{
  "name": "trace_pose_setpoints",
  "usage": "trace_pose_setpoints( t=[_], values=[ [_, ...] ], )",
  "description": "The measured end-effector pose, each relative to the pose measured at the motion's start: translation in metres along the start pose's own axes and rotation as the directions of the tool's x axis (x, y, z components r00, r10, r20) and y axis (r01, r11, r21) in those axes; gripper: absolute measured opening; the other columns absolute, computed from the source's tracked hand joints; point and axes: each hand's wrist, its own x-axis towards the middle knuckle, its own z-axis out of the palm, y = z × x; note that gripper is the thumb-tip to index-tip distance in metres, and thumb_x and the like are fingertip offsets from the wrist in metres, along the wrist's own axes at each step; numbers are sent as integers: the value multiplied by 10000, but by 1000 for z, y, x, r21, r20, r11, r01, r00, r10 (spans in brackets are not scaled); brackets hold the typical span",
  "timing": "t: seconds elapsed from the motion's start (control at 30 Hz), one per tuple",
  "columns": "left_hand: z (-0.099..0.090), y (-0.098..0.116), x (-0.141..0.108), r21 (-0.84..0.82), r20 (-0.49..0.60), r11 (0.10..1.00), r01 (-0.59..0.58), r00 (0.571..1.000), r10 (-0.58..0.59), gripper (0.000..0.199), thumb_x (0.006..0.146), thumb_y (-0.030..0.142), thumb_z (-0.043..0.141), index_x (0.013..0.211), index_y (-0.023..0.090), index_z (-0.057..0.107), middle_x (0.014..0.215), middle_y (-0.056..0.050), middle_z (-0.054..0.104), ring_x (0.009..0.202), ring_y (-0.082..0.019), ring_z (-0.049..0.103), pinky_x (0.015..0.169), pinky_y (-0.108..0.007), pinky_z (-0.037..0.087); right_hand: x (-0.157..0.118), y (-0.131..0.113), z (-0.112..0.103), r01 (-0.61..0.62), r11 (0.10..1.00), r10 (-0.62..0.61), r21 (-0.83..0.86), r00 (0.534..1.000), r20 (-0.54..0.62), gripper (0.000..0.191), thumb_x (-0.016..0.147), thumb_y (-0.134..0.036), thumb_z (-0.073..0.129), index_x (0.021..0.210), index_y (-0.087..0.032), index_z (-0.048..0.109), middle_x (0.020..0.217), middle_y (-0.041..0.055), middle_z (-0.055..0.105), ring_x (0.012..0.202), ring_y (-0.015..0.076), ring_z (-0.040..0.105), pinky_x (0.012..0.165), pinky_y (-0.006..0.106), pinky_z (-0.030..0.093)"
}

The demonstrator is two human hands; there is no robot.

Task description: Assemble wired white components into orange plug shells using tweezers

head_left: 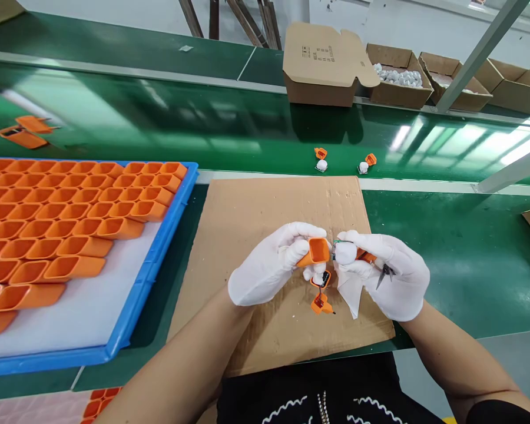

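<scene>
My left hand point(279, 262), in a white glove, is closed on an orange plastic housing point(317, 251) whose open end faces me. Below its fingers hangs another small orange part point(321, 303) with a dark piece and a thin wire. My right hand point(388, 271), also gloved, pinches a white round-topped part point(345, 252) with an orange piece behind it, close beside the housing's mouth. Dark pointed tips, like tweezers point(385, 274), stick out from the right hand. A white cloth or paper piece point(350, 291) hangs under its fingers. Both hands are over a cardboard sheet point(247, 224).
At left, a blue tray point(159, 259) holds rows of orange housings point(70, 218). Two small white-and-orange assemblies point(321, 160) lie beyond the cardboard. Cardboard boxes point(322, 65) line the back shelf, one with white parts point(400, 76). A metal post point(481, 56) rises at right.
</scene>
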Motion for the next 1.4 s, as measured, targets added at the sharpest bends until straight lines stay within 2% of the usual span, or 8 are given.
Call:
trace_pose_setpoints(
  t=[0.2,0.4,0.63,0.8,0.97,1.1,1.2,1.4],
  values=[
    [-7,-2,-2,138,-87,979,-153,982,166,337,759,318,869,1073,278,756,1095,-47,710,906,-170,684,758,-274,587,-1,0,0,12,1000,-12,-10,999,-38,488,917,-115,690,1336,-362,650,997,2,772,855,181,738,774,327,660],
    [-5,3,-3,194,-57,941,-279,954,294,402,680,108,882,1001,322,771,1113,-15,650,1015,-191,693,821,-280,600,0,0,2,10,1000,-10,-13,998,-59,473,926,-111,671,1327,-362,660,979,7,763,850,194,728,755,341,664],
    [-2,7,-1,258,-85,917,-303,939,334,359,684,157,894,998,272,764,1068,-42,711,955,-201,706,812,-309,610,-8,5,0,-15,1000,15,-11,1000,-1,535,911,-105,693,1360,-388,629,1046,2,769,886,196,743,793,345,677],
    [1,8,-1,259,-86,933,-251,956,281,325,702,229,896,1000,271,776,1051,-42,744,918,-193,704,782,-292,606,-8,5,3,20,997,-23,74,999,40,563,928,-92,670,1416,-357,578,1057,10,764,887,176,748,784,302,682],
    [3,5,-1,238,-77,946,-220,967,244,354,666,247,923,994,276,793,1062,-53,736,924,-197,698,787,-290,604,-8,5,5,72,997,-73,28,997,21,604,913,-76,680,1431,-361,558,1081,7,755,932,173,745,815,286,677],
    [3,4,-1,255,-72,931,-262,955,289,383,652,195,926,1002,291,805,1045,-52,740,941,-191,695,793,-266,602,-12,6,8,-118,972,102,205,991,88,442,975,-162,618,1368,-366,618,1030,-17,753,849,151,739,802,281,677],
    [3,4,-1,289,-64,915,-281,948,311,402,660,179,918,1025,303,806,1042,-48,738,940,-185,692,782,-256,601,-8,4,9,-333,905,285,265,937,204,270,1045,-261,492,1177,-305,724,916,-13,743,742,144,726,723,273,677],
    [-1,2,-2,395,-21,849,-351,920,391,437,666,176,917,1066,306,801,1057,-61,750,958,-199,693,800,-277,605,2,-5,3,-524,847,454,88,800,393,448,1086,-345,330,930,-268,743,763,-4,695,649,154,679,589,288,605]
  ],
)
